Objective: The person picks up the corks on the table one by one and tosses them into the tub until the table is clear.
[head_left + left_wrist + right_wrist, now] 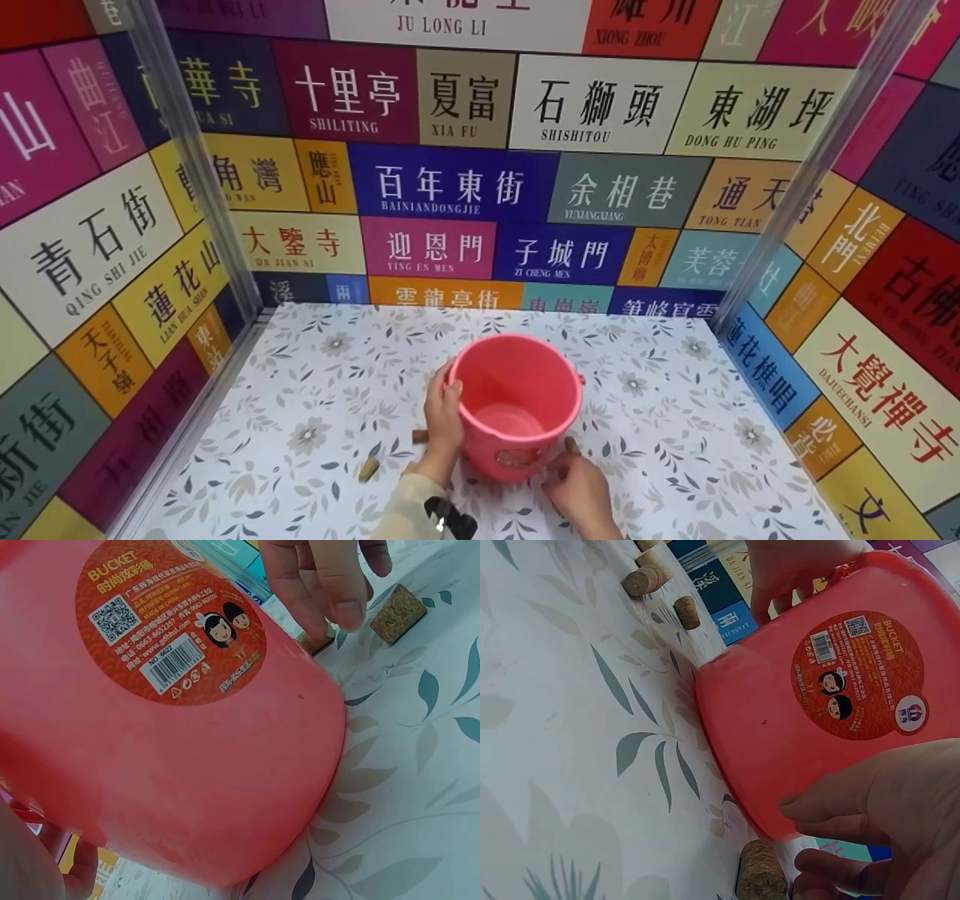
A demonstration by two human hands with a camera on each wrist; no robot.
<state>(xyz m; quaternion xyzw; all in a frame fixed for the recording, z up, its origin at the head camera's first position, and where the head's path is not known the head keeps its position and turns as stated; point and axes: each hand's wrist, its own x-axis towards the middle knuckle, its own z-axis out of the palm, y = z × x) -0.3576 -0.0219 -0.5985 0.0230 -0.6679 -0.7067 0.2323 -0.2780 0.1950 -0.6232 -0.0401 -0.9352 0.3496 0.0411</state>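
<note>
On a white tabletop (pixel 315 397) printed with grey leaves and flowers, a pink bucket (pixel 517 405) is being held with its mouth facing up. On its left side, the rim is being gripped by the left hand (pixel 442 420), the thumb lying at the edge. Low by the opposite side, the right hand (pixel 577 487) is being held loosely, a gap showing between its thumb and slightly bent fingers. Just beside those fingers, a cork (pixel 761 870) is being shown resting on the tabletop; whether it is being touched cannot be told. Left of the bucket, further corks (pixel 369 469) are being seen near the left forearm. On the bucket's outer wall, a red-orange label (pixel 172 622) is being displayed, with a barcode and two cartoon heads. Around the left wrist, a black device (pixel 450 517) is being worn beyond a pale sleeve (pixel 416 495). Behind everything, colourful lettered walls (pixel 454 184) are being seen.
</note>
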